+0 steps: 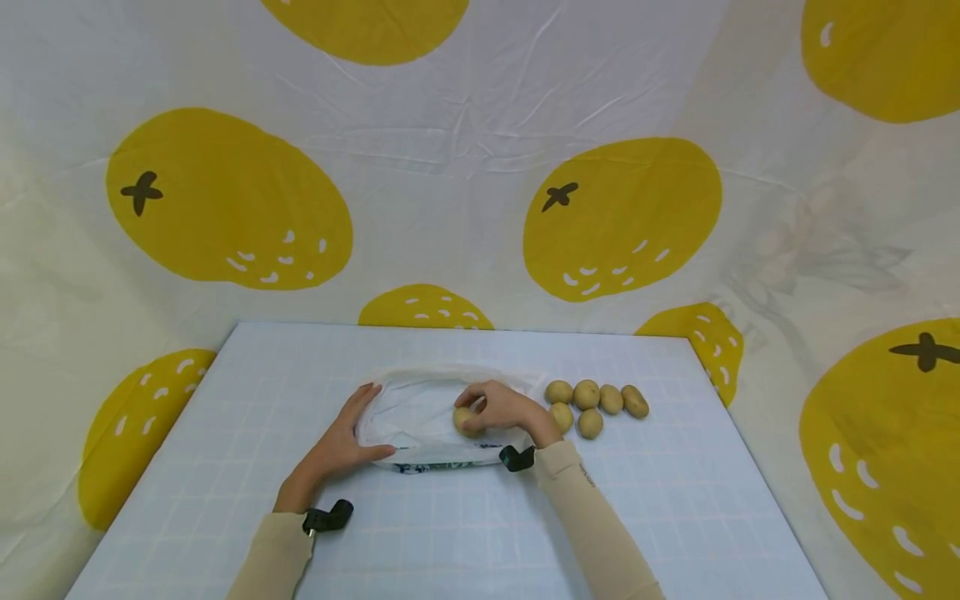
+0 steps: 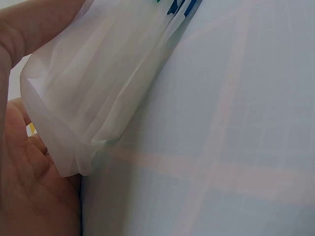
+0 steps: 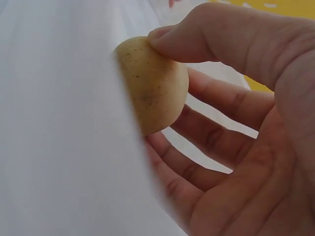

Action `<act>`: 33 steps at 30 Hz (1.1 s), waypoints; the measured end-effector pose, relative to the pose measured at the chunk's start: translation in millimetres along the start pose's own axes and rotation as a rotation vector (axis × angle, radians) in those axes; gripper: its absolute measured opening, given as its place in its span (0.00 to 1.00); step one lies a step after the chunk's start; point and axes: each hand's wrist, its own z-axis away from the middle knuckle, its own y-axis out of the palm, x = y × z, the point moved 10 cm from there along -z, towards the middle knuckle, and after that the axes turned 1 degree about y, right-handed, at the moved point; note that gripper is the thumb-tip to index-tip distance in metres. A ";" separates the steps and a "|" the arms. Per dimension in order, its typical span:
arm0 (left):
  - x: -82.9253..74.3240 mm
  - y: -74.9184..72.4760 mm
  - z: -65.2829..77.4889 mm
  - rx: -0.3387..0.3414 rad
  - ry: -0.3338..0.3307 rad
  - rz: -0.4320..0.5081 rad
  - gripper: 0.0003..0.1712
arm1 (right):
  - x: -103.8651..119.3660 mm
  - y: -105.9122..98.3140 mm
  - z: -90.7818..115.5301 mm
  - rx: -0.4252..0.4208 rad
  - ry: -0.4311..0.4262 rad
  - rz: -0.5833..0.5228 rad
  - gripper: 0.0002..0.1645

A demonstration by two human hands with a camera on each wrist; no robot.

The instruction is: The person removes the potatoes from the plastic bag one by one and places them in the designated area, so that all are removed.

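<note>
A potato (image 1: 467, 422) is pinched between the thumb and fingers of my right hand (image 1: 504, 406), over the mouth of a white plastic bag (image 1: 420, 408). In the right wrist view, the bag's pale film hides the left side of this potato (image 3: 153, 88). The bag lies on its side lengthwise across the table, its mouth spread wide and dark print along its front. At the bag's left end, my left hand (image 1: 341, 446) has thumb and fingers spread apart against the rim. The left wrist view shows the bag's loose film (image 2: 93, 93) hanging between thumb and palm.
Several loose potatoes (image 1: 587, 394) sit grouped on the table just right of the bag, close to my right wrist. A pale checked cloth covers the table (image 1: 450, 542). Behind it hangs a white curtain (image 1: 450, 208) printed with large yellow fruit.
</note>
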 end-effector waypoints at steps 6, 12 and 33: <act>-1.1 0.1 1.7 -0.003 0.005 0.004 0.65 | 2.5 -5.6 5.1 -0.034 0.002 -0.030 0.24; -1.7 0.2 2.6 0.001 -0.010 0.003 0.65 | 9.4 -17.2 14.2 -0.085 -0.026 -0.068 0.25; -2.8 0.3 1.6 0.015 -0.016 -0.030 0.65 | 13.5 -71.7 74.5 -0.359 -0.070 -0.193 0.24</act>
